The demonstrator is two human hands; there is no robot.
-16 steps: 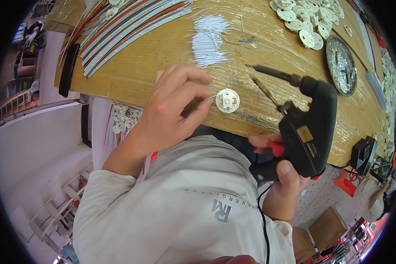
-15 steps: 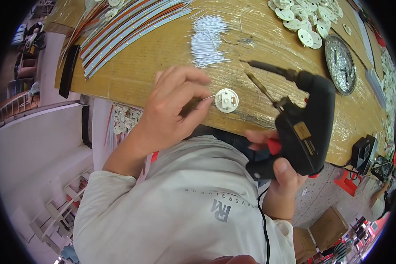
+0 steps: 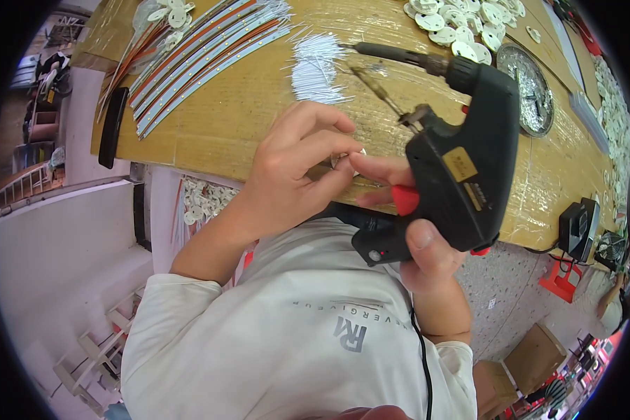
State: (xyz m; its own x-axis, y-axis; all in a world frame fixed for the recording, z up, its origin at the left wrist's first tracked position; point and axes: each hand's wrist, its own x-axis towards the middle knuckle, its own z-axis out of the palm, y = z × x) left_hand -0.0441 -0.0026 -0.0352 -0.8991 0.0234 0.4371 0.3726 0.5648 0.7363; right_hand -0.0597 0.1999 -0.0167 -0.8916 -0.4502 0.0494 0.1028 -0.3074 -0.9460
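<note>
Hands at the near edge of the surface (image 3: 210, 119), left hand (image 3: 297, 171) pinched a small white disc (image 3: 350, 159), right hand (image 3: 420, 238) gripped a black soldering gun (image 3: 462, 175), open room just beyond.

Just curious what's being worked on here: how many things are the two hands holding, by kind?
black soldering gun, in right hand: 1
small white disc, in left hand: 1
Total: 2

A small yellow rectangular label (image 3: 460, 164) sits on the side of the black soldering gun (image 3: 462, 182) held over the table's near edge; two brown cardboard boxes (image 3: 532, 360) stand on the floor – lower right, below the table.
</note>
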